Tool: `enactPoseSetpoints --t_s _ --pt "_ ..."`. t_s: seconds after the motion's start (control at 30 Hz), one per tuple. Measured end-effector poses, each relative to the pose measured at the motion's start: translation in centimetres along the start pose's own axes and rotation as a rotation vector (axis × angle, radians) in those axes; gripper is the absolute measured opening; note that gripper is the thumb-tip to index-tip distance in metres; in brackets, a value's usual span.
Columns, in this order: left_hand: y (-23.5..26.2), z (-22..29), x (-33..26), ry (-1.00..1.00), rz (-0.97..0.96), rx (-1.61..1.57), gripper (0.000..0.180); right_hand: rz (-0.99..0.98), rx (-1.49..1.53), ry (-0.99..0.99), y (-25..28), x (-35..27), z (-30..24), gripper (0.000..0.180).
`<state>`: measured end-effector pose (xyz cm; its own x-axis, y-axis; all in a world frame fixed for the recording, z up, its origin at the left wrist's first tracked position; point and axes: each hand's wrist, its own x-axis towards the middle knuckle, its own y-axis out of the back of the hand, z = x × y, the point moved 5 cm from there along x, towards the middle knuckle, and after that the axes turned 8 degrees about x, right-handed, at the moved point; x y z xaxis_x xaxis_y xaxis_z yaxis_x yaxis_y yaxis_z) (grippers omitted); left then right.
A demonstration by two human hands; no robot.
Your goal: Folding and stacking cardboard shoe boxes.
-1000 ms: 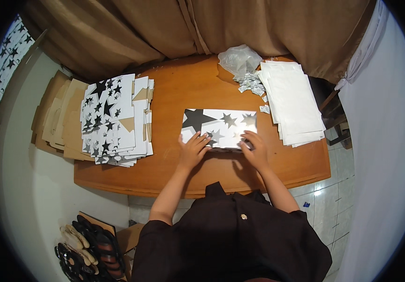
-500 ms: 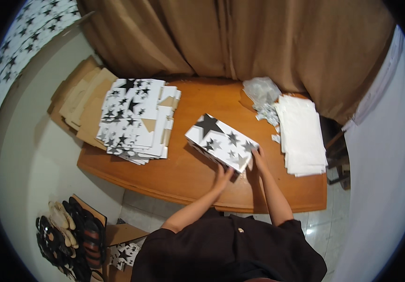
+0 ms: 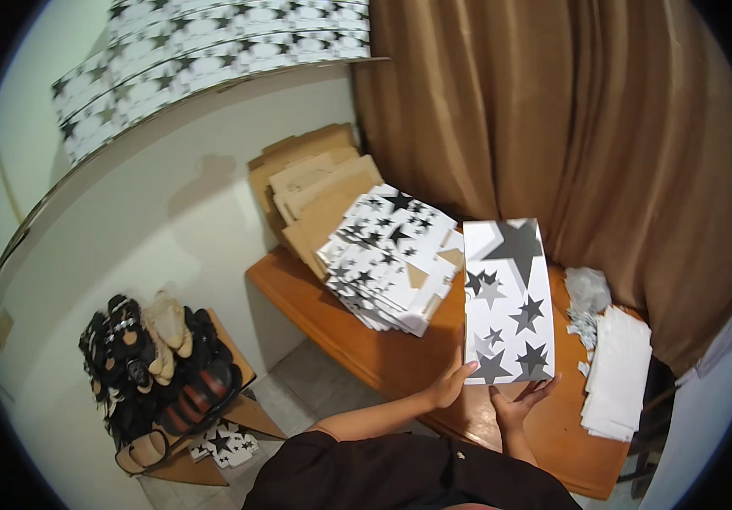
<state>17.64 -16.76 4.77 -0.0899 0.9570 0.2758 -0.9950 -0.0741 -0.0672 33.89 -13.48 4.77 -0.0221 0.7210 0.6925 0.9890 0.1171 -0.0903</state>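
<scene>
Shirt: dark, along the lower edge.
Left hand: grasping the box at its near left corner, thumb on the top face.
Right hand: grasping the same box from beneath its near right corner, palm turned up, fingers partly hidden.
Box: white with black and grey stars, held in both hands above the counter, long sides running away from the person.
Shoes: a mixed pile at lower left, black, cream and brown, with a star-printed piece below them.
Counter: brown wood, slanting down toward the right.
Sheets: a white stack at the right end.
Scraps: silvery, just left of the sheets.
Bag: clear plastic, crumpled, just beyond the scraps.
Cartons: flat, star-printed, stacked left of the box.
Cardboard: plain brown sheets behind the cartons.
Curtain: brown, behind the counter.
Shelf boxes: star-printed rows, upper left.
</scene>
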Motion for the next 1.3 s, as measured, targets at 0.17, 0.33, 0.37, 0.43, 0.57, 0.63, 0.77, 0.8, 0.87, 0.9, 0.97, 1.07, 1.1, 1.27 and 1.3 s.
enactPoseSetpoints --t_s 0.17,0.33,0.37,0.43,0.57,0.63,0.77,0.8,0.87,0.9,0.97,1.07,1.1,1.27,1.3 --pt "9.3 13.6 -5.5 -0.318 0.221 0.260 0.080 -0.227 -0.004 0.430 -12.7 1.0 -4.8 0.127" --pt "18.2 26.2 -12.9 -0.525 0.333 0.514 0.112 -0.244 0.274 0.561 -27.1 0.7 -11.8 0.115" --pt "20.6 27.0 -14.5 -0.499 0.350 0.510 0.126 -0.271 0.342 0.577 -29.7 0.7 -13.6 0.113" --pt "24.2 30.9 -17.3 -0.614 0.323 0.628 0.138 -0.364 0.466 0.660 -34.6 0.6 -17.0 0.102" --pt "30.1 36.7 -22.1 -0.667 0.518 0.878 0.134 -0.242 0.834 0.728 -43.2 0.2 -24.3 0.098" --pt "34.0 39.6 -25.0 -0.783 0.631 1.096 0.125 -0.140 0.889 0.760 -46.4 0.4 -27.6 0.095" --pt "35.1 48.7 -25.5 -0.698 0.792 1.417 0.112 -0.088 0.777 0.729 -52.5 4.0 -32.8 0.109" --pt "36.0 50.5 -26.3 -0.637 0.926 1.428 0.110 -0.065 0.768 0.803 -53.7 5.0 -35.3 0.110" --pt "36.8 53.5 -26.2 -0.668 0.949 1.358 0.105 -0.003 0.750 0.943 -54.8 7.7 -39.0 0.109" --pt "37.0 54.7 -26.1 -0.709 0.940 1.365 0.103 0.034 0.749 1.002 -55.4 8.8 -40.1 0.108" --pt "37.8 56.3 -26.2 -0.795 0.970 1.438 0.099 0.078 0.754 1.023 -57.1 10.4 -41.5 0.106" --pt "39.7 58.8 -26.0 -0.898 0.998 1.444 0.092 0.153 0.722 1.088 -58.9 11.8 -43.3 0.086" --pt "40.4 59.6 -25.8 -0.914 0.999 1.377 0.089 0.153 0.737 1.093 -59.4 12.2 -43.9 0.086" --pt "42.1 63.1 -24.6 -1.192 1.197 1.409 0.080 0.279 0.666 1.133 -61.6 14.7 -45.9 0.082" --pt "42.3 63.3 -24.2 -1.188 1.206 1.427 0.078 0.323 0.664 1.122 -62.0 15.3 -46.2 0.083"
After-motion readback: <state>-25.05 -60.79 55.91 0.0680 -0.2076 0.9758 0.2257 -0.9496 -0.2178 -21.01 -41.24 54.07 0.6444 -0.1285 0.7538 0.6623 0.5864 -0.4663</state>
